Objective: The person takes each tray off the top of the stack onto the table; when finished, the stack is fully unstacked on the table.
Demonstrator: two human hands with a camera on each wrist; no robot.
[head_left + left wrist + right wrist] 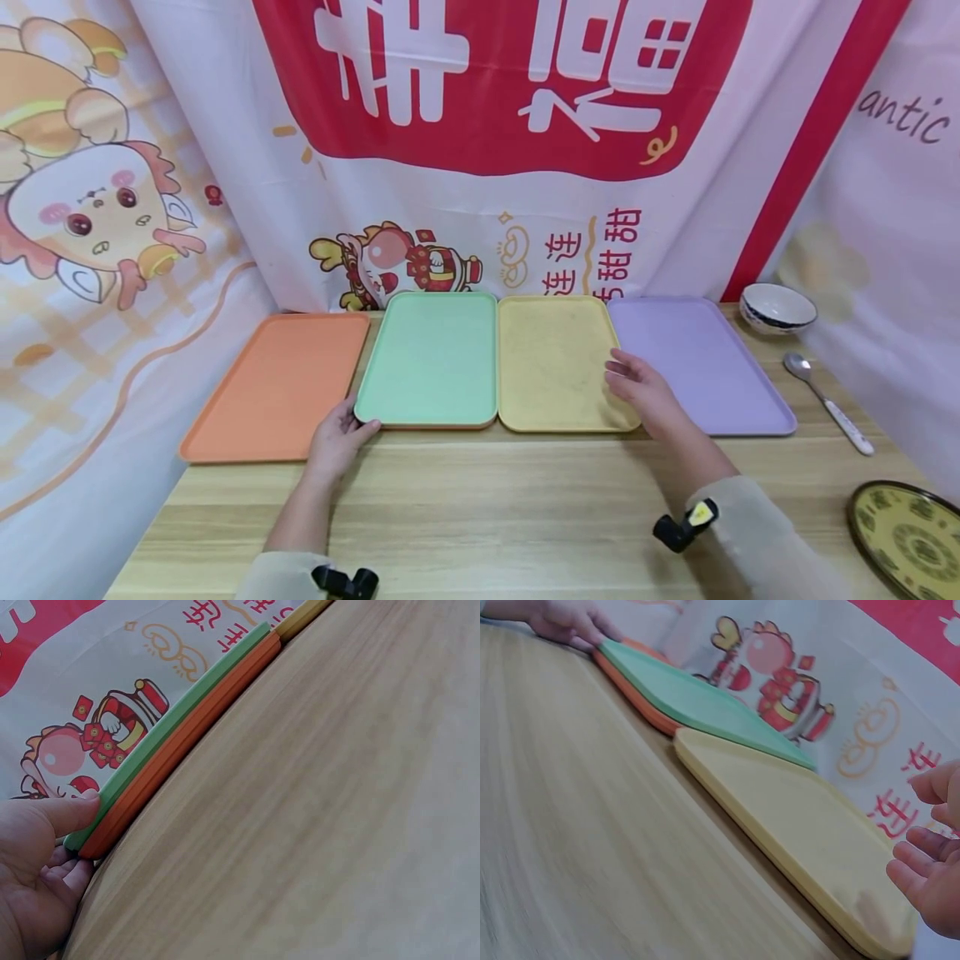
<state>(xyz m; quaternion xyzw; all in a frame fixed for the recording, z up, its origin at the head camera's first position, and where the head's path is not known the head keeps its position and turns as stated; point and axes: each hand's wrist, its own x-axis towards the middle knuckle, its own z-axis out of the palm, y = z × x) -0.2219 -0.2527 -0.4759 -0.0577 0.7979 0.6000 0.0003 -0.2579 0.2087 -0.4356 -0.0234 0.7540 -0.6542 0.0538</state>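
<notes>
Currently left hand (339, 433) pinches green tray's (435, 358) near-left corner; right hand (637, 390), fingers loosely spread, rests over yellow tray (551, 358).

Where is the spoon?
In the head view the spoon lies on the wooden table at the far right, beside the purple tray, in front of the white bowl.

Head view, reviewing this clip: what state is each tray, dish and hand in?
green tray: overlapping the orange tray's right edge
orange tray: flat, partly under green
yellow tray: flat, bare
purple tray: flat, bare
bowl: upright
spoon: lying on table
left hand: grips green tray corner
right hand: open over yellow tray
</notes>
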